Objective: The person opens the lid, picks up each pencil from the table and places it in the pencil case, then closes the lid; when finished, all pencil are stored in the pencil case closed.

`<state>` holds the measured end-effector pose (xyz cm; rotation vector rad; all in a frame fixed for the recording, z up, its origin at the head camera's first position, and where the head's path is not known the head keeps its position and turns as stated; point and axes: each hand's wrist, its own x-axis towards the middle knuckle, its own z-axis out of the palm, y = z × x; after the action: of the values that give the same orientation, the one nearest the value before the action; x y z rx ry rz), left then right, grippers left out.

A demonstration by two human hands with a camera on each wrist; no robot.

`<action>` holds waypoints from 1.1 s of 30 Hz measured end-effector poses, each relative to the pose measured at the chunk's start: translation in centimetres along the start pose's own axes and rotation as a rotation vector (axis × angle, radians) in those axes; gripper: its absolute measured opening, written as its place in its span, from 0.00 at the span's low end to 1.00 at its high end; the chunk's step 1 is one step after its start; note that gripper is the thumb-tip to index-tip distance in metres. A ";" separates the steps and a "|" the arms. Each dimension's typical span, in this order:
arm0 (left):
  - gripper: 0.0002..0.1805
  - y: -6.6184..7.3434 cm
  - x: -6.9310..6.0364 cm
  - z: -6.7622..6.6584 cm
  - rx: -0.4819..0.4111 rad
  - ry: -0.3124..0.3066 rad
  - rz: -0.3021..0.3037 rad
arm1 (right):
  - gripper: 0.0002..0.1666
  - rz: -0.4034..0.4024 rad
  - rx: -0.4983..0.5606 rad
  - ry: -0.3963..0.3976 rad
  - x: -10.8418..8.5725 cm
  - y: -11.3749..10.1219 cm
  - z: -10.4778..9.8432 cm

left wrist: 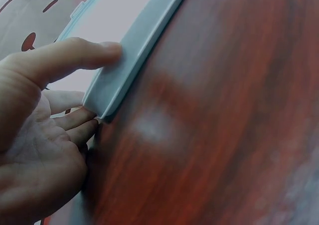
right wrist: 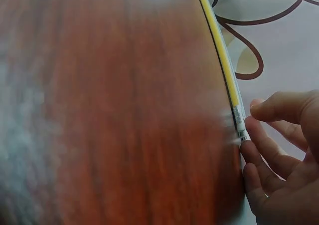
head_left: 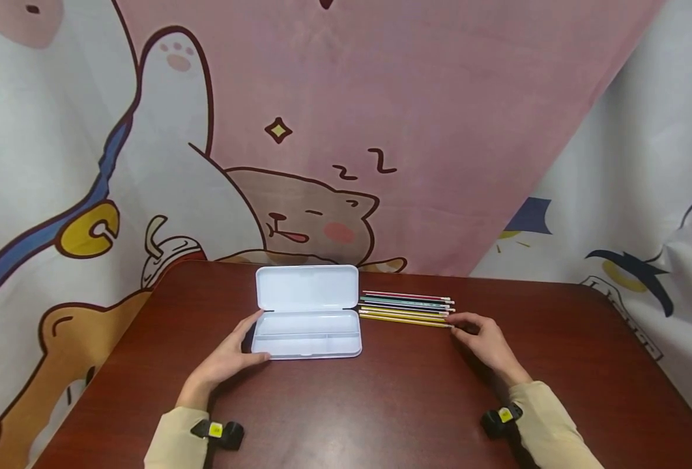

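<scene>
A white pencil case (head_left: 306,326) lies open on the table, its lid (head_left: 307,286) tipped back. My left hand (head_left: 223,358) holds the case at its left end; in the left wrist view the thumb of that hand (left wrist: 45,135) lies on the front rim of the case (left wrist: 119,75), the fingers around its end. Several pencils (head_left: 404,317) lie side by side just right of the case, eraser ends to the right. At those ends is my right hand (head_left: 489,345), fingertips by a yellow pencil (right wrist: 224,60); in the right wrist view this hand (right wrist: 289,155) has its fingers loosely bent, not closed round it.
The dark red-brown table (head_left: 346,410) extends under everything. Behind it and at both sides hangs a cloth (head_left: 440,130) printed with cartoon animals. A black device with a yellow tag is strapped at each wrist.
</scene>
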<state>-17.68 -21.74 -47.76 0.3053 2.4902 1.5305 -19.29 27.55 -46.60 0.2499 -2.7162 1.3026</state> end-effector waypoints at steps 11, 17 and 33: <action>0.51 0.2 0.0 0.1 0.006 0.002 0.009 | 0.13 0.027 -0.037 -0.018 0.3 0.5 0.1; 0.51 0.3 0.1 0.1 0.007 0.000 -0.002 | 0.11 -0.016 -0.082 -0.005 0.5 0.3 0.6; 0.51 0.3 -0.2 -0.1 0.005 -0.004 0.002 | 0.05 -0.028 -0.081 0.003 0.3 0.6 0.6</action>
<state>-17.49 -21.74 -47.38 0.3106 2.4920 1.5234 -19.75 27.41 -47.33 0.2759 -2.7449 1.1813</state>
